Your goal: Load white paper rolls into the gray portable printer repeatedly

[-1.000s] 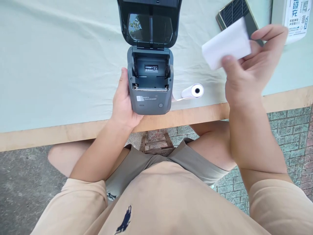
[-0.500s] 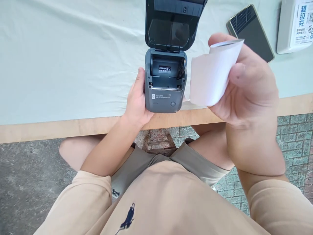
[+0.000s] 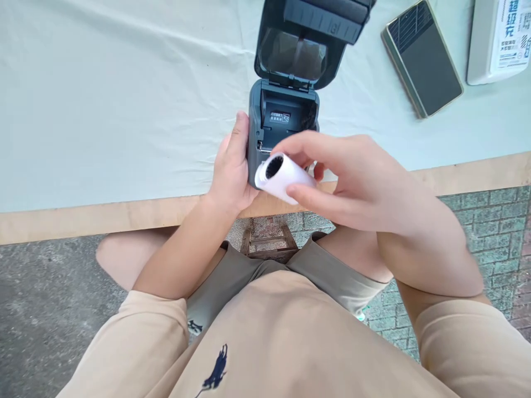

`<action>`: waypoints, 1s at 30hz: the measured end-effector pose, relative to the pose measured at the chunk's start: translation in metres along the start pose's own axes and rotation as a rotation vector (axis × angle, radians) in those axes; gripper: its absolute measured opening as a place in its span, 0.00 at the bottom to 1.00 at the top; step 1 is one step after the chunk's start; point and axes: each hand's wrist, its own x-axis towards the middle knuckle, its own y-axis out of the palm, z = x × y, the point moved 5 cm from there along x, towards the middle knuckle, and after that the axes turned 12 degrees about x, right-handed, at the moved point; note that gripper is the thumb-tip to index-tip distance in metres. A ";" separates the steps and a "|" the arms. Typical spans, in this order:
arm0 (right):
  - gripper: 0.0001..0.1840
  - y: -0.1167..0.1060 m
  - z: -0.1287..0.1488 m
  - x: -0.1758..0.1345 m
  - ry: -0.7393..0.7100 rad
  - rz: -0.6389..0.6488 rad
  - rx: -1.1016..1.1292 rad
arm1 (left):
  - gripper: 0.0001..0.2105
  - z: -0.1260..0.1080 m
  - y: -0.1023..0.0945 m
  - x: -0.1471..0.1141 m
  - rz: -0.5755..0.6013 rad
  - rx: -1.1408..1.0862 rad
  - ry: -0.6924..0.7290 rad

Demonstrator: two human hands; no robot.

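Observation:
A dark label printer (image 3: 254, 132) with its lid (image 3: 305, 52) swung up sits in my left hand (image 3: 233, 171), the thumb along its left side. Its paper bay (image 3: 277, 130) shows a small printed label on the inner wall and no roll inside. My right hand (image 3: 360, 182) pinches a roll of white paper (image 3: 284, 179) between thumb and fingers. The roll is tilted, with its dark core end facing up and left, and it hangs over the printer's lower front, hiding the button there. Whether the roll touches the printer, I cannot tell.
Beyond the printer on the right, a smartphone (image 3: 427, 61) lies on the pale cloth (image 3: 124, 110). A white box with blue print (image 3: 498, 44) stands at the far right. The table's wooden edge (image 3: 83, 218) runs just in front of my legs, with a wooden stool below.
My right hand has brought the paper roll left and turned it, from beside the printer to over its front. The loose paper now looks wound up. The printer has tilted slightly.

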 end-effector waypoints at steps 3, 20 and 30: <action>0.14 -0.006 0.003 0.009 -0.004 -0.121 -0.235 | 0.20 -0.001 0.001 0.002 0.076 0.040 0.161; 0.13 -0.003 0.002 0.013 0.075 -0.001 0.016 | 0.20 0.000 -0.002 0.002 0.073 -0.009 0.112; 0.16 -0.014 0.007 0.012 -0.051 -0.348 -0.403 | 0.21 -0.001 -0.002 0.004 0.027 0.039 0.150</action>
